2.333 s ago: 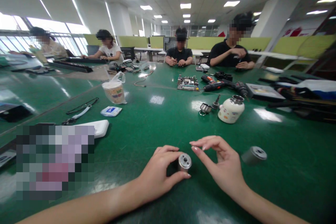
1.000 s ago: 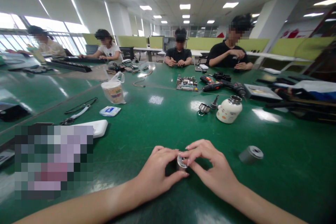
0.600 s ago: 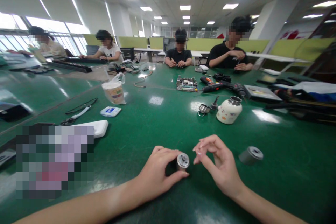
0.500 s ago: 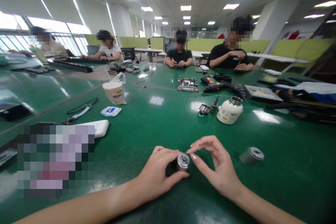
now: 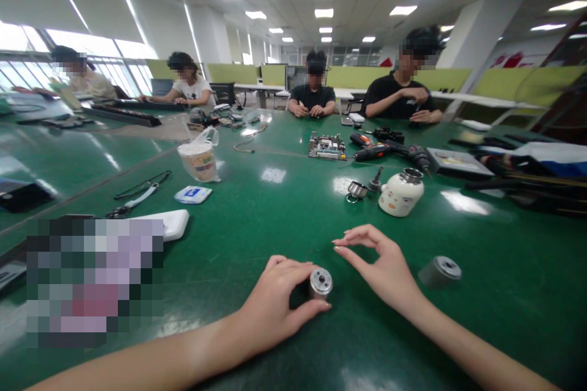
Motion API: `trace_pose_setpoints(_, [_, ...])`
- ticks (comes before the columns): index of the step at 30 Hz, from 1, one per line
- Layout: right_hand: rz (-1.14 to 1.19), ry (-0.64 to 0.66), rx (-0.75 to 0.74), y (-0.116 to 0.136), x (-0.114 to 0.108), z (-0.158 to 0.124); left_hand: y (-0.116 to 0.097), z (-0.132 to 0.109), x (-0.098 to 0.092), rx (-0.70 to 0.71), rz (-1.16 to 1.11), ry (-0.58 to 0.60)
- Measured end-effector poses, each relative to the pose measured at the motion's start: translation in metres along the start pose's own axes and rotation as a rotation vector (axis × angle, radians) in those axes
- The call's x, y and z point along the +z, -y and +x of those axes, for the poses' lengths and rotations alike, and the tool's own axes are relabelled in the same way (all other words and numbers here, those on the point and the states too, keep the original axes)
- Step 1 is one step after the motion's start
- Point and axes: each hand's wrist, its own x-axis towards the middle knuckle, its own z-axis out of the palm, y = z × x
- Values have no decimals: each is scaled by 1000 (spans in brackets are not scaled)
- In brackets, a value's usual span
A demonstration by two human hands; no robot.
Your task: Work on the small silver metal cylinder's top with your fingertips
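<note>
My left hand (image 5: 280, 298) is closed round a short metal cylinder (image 5: 320, 284), which stands upright on the green table (image 5: 257, 226). Its thumb is at the near side and its fingers at the far side. The cylinder's round top face shows a dark centre and small holes. Beyond and to the right of it, my right hand (image 5: 383, 263) is raised in a pinch, thumb and fingertips together; anything between them is too small to make out. A second metal cylinder (image 5: 440, 272) stands farther right, touched by neither hand.
A cream jar (image 5: 401, 193), its lid parts (image 5: 356, 190), a circuit board (image 5: 327, 146) and power drills (image 5: 373, 151) lie ahead. To the left are a bagged cup (image 5: 200, 160), a small packet (image 5: 193, 195) and a white object (image 5: 173, 224). Several people sit across the table.
My right hand has moved up and away from the held cylinder, and its fingertips have come together. The cylinder's top face shows more fully. My left hand has stayed in place.
</note>
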Motion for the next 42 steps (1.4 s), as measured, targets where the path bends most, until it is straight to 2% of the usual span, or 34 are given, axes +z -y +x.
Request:
trace_pose_setpoints(3, [-98,126,-11,-22,0,4,0,1,0,-12,3,10])
trace_pose_setpoints(6, [-105,152,-25,-29,1,3,0,2,0,-8,6,18])
trace_pose_setpoints(9, [-92,118,-28,-20,1,1,0,2,0,-7,9,10])
trace_pose_setpoints(13, [85,43,-99,4,2,-4,0,1,0,-11,-3,9])
trace_pose_setpoints(15, [157,78,-140,16,5,-9,0,1,0,-9,-11,16])
trace_pose_setpoints(19, [152,171,-141,28,12,-20,1,1,2,-5,-10,10])
trace_pose_setpoints(29, [95,159,-85,29,14,-22,1,0,2,6,-2,-15])
trace_pose_setpoints(36, [147,-33,-141,21,9,-24,-3,1,-2,-7,-13,25])
trace_pose_setpoints(38, [157,2,-160,23,8,-24,-3,1,-2,-3,-14,24])
trace_pose_setpoints(42, [58,159,-192,26,11,-25,-2,1,0,6,-8,10])
